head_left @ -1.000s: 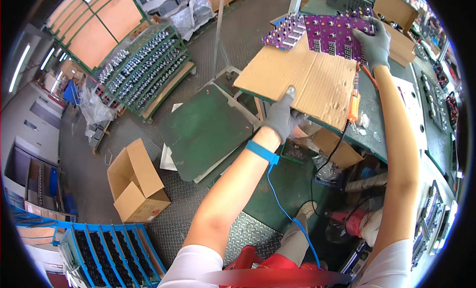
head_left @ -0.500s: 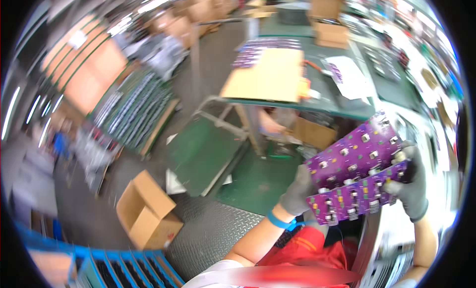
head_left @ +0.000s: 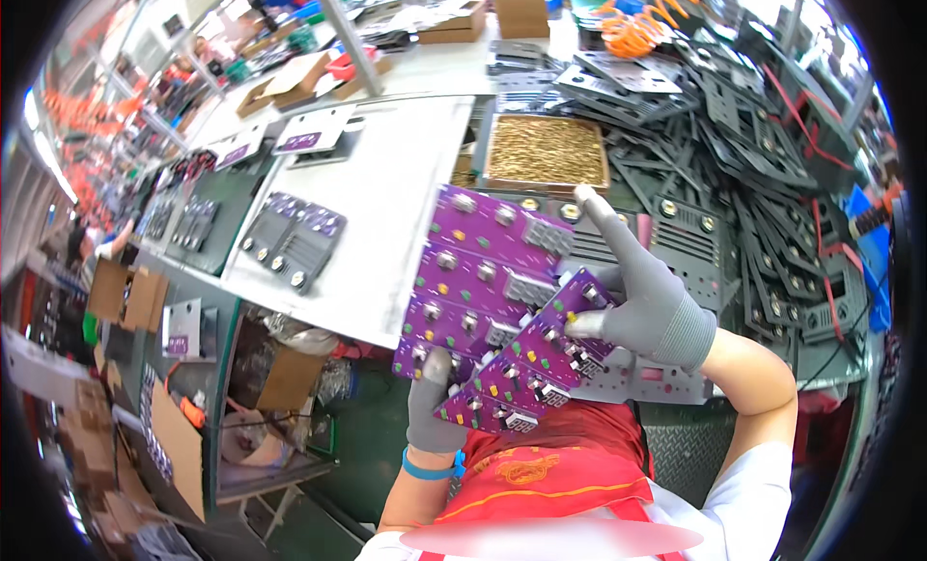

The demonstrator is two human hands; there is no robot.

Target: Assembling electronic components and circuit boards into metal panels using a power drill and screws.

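Two purple circuit board panels are held in front of my body, both carrying rows of white connectors, small coloured parts and little display blocks. My left hand (head_left: 432, 406), in a grey glove with bare thumb tip hidden, grips the lower left corner of the larger panel (head_left: 449, 271). The narrower panel (head_left: 517, 363) lies slanted across its lower right side. My right hand (head_left: 657, 300), gloved in grey with some pale fingertips showing, has its thumb on the narrower panel; its index finger stretches upward. Below the boards, dark grey slotted plates (head_left: 642, 368) lie on the bench.
A shallow box of small brass-coloured parts (head_left: 546, 151) stands behind the boards. Dark metal plates (head_left: 763, 184) pile up at the right. Assembled units (head_left: 294, 238) sit on the white bench top (head_left: 396, 204) at left. An orange coiled hose (head_left: 632, 35) hangs at the back.
My view has swung right, from the aisle and cart to the bench with the metal plates. Both hands have carried the boards along, and the narrower panel is now tilted more steeply.
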